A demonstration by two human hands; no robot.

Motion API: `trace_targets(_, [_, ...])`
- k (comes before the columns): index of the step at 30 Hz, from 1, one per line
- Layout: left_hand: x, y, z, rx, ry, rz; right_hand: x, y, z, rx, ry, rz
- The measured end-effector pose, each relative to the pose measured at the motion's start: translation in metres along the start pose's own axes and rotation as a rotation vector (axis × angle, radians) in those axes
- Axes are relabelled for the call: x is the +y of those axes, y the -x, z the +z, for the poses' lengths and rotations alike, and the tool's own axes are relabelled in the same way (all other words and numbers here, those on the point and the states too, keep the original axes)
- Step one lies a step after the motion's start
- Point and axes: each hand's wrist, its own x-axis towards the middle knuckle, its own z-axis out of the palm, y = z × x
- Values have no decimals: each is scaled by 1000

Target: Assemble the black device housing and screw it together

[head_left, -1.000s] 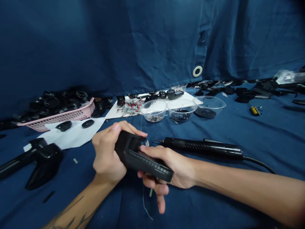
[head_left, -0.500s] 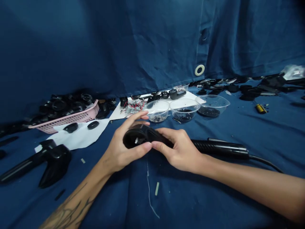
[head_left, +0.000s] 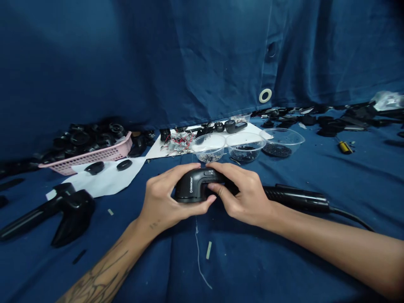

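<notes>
Two hands (head_left: 164, 195) clasp black plastic casing (head_left: 192, 187) between them

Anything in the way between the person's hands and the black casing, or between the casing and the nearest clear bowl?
Nothing visible. The left hand and right hand are both directly on the black casing, with nothing between. Only blue cloth lies between the casing and the nearest clear plastic bowl.

Blue cloth (head_left: 252, 261) under clear bowls (head_left: 244, 147), pink basket (head_left: 85, 158), white paper (head_left: 107, 179), corded black tool (head_left: 296, 198), screwdriver (head_left: 345, 147).
</notes>
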Motion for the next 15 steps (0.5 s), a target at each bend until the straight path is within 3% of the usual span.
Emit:
trace_targets(10, [3,0,2,22,241,-177,-1,-4,-4,46,54,-101])
trace_targets(15, [11,-6,6,312,476,-474,-15,6,8,57,95,-97])
